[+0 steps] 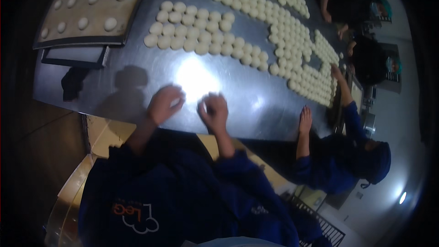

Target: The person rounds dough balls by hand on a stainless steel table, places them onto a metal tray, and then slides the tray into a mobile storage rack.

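Observation:
My left hand point(165, 105) hovers over the near edge of the metal table, its fingers curved and its thumb apart. Close beside it, my right hand point(214, 112) is curled in the same loose way, with a gap between thumb and fingers. Both are a little blurred, and nothing shows in either. Beyond them, rows of round, pale dough balls point(202, 36) sit close together on the tabletop. The nearest row lies a short way past my hands, touching neither.
At the far left, a tray point(91, 43) with spaced dough balls rests above a dark-framed box point(75, 56). A dark cloth point(73, 83) hangs nearby. To the right, a co-worker's hand point(305, 118) lies at the table edge; the other reaches among more dough balls point(315, 82). More people stand opposite.

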The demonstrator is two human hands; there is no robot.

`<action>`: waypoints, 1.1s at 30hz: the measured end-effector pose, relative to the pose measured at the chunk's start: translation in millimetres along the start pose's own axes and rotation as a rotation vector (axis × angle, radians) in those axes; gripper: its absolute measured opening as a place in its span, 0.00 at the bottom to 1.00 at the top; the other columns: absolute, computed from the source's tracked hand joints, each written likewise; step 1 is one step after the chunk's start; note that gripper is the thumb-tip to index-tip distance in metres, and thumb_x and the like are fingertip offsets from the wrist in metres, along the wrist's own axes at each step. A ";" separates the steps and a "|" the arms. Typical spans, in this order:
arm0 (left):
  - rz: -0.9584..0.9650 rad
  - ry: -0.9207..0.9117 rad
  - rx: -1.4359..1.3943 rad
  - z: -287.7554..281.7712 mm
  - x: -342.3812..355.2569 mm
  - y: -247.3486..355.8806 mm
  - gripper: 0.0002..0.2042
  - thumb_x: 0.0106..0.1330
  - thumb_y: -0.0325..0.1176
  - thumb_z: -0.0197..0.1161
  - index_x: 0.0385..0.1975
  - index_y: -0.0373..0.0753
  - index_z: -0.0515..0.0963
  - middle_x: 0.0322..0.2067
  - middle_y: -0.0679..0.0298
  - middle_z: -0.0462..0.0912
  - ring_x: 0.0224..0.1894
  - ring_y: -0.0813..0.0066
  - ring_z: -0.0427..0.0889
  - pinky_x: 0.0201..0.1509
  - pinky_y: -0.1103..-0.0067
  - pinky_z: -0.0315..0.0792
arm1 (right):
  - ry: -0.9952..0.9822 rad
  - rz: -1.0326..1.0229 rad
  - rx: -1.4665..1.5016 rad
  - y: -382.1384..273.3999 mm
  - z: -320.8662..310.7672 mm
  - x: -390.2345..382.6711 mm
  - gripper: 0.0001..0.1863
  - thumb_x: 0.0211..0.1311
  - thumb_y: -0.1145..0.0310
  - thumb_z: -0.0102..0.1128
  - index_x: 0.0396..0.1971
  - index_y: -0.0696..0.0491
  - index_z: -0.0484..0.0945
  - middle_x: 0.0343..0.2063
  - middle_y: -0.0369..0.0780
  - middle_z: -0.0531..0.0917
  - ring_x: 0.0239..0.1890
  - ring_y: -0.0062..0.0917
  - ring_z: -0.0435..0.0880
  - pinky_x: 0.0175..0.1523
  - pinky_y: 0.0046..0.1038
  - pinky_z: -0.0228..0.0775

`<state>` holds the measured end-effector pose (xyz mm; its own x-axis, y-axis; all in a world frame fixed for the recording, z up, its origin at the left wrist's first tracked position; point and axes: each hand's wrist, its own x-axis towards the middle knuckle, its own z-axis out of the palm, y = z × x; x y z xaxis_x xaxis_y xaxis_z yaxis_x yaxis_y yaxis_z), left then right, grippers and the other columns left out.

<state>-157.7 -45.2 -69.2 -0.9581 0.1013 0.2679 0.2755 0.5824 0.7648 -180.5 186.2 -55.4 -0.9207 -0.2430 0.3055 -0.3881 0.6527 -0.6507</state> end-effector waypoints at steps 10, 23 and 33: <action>-0.067 -0.037 0.094 1.9 33.0 -12.3 0.11 0.51 0.29 0.70 0.35 0.42 0.81 0.44 0.59 0.82 0.51 0.60 0.79 0.58 0.68 0.71 | 0.035 -0.013 -0.091 6.4 12.8 40.2 0.09 0.46 0.68 0.71 0.27 0.51 0.79 0.28 0.40 0.81 0.38 0.38 0.80 0.59 0.44 0.68; -0.009 -0.076 0.066 -8.8 29.1 -5.4 0.14 0.55 0.28 0.69 0.42 0.42 0.80 0.45 0.61 0.80 0.53 0.60 0.77 0.58 0.69 0.71 | 0.000 -0.023 -0.046 7.5 -1.5 12.1 0.09 0.45 0.75 0.70 0.27 0.52 0.79 0.31 0.40 0.80 0.40 0.39 0.79 0.50 0.37 0.70; -0.111 -0.043 0.008 -61.6 -11.9 23.5 0.28 0.54 0.24 0.66 0.58 0.42 0.72 0.54 0.54 0.73 0.57 0.52 0.73 0.61 0.68 0.70 | -0.294 0.220 -0.146 1.8 -56.5 -1.2 0.37 0.46 0.69 0.72 0.60 0.51 0.67 0.55 0.53 0.69 0.57 0.48 0.70 0.58 0.40 0.69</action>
<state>-135.0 -82.4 -18.3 -0.9853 0.0699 0.1561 0.1666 0.5985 0.7836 -177.7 228.2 -17.7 -0.9621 -0.2669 -0.0560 -0.1896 0.8020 -0.5664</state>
